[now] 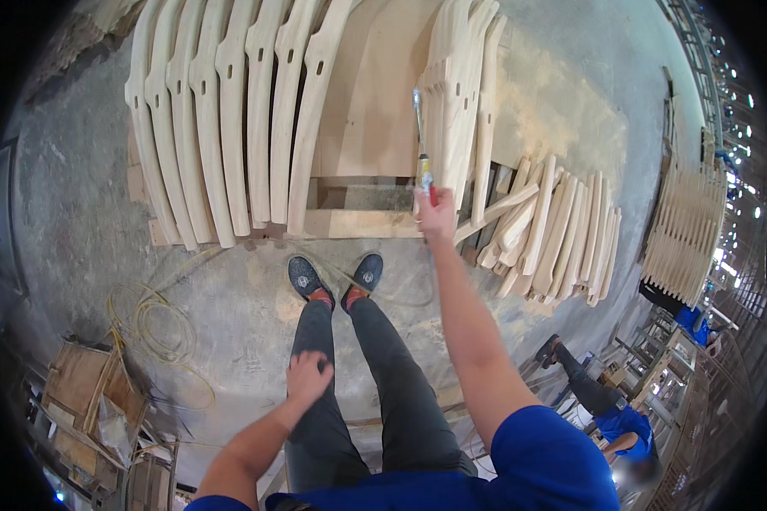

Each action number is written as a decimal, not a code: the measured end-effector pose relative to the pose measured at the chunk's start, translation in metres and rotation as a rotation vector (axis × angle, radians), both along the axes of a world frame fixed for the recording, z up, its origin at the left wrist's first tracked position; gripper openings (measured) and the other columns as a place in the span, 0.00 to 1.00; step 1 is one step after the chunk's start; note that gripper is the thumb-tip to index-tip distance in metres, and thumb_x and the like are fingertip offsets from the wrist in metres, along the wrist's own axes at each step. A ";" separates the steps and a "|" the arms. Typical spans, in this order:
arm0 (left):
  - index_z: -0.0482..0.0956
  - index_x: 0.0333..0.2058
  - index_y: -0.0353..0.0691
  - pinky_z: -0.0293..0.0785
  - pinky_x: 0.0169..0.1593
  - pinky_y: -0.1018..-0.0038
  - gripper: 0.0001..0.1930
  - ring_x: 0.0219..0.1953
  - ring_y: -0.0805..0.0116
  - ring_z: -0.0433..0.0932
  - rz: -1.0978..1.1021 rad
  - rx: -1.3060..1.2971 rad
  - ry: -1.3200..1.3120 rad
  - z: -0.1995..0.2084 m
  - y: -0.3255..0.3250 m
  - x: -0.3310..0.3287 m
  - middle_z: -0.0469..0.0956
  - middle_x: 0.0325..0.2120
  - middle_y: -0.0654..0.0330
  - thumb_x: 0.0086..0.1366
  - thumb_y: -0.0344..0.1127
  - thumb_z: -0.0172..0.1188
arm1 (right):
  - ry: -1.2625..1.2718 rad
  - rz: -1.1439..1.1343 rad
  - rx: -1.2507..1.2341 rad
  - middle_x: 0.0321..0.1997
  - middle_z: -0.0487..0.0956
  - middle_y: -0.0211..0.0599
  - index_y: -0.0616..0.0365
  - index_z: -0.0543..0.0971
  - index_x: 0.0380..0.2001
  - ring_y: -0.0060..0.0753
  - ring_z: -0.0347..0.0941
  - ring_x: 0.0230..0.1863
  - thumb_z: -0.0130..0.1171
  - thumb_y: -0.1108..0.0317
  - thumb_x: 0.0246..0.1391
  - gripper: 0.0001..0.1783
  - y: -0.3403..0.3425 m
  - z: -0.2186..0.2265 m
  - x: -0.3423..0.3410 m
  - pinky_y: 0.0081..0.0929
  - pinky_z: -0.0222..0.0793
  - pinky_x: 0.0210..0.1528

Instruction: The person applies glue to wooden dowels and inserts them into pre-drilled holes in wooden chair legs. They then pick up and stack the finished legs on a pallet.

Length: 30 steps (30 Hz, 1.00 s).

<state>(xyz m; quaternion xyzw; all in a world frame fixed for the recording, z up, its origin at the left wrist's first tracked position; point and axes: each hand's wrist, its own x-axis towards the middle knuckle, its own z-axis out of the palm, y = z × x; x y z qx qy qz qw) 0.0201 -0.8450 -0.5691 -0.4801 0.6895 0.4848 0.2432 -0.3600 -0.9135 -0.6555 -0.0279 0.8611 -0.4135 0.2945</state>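
Note:
My right hand point(435, 216) is closed round the yellow-and-red handle of a slim hand tool point(420, 128). Its long thin metal shaft points away from me and thickens at the tip; its exact kind is unclear. The tool lies over the near edge of a bundle of curved, pale wooden pieces point(456, 94), which have small slots in them. My left hand point(308, 377) hangs in front of my left thigh, fingers loosely bent and apart, with nothing visible in it. To the left, several similar slotted wooden pieces point(204, 111) stand side by side in a row.
Shorter wooden pieces point(562, 234) are heaped at the right. A yellowish hose point(158, 328) coils on the concrete floor, near a wooden box point(85, 383). Farther right are another stack of wooden parts point(686, 226) and a person in a blue shirt point(626, 426).

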 end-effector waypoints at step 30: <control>0.75 0.46 0.30 0.68 0.49 0.70 0.35 0.46 0.62 0.75 1.096 0.677 0.519 -0.314 -0.076 -0.365 0.78 0.41 0.49 0.65 0.62 0.40 | -0.455 0.075 -0.304 0.32 0.77 0.31 0.56 0.74 0.41 0.23 0.74 0.30 0.53 0.53 0.56 0.18 -0.025 -0.127 -0.147 0.23 0.71 0.31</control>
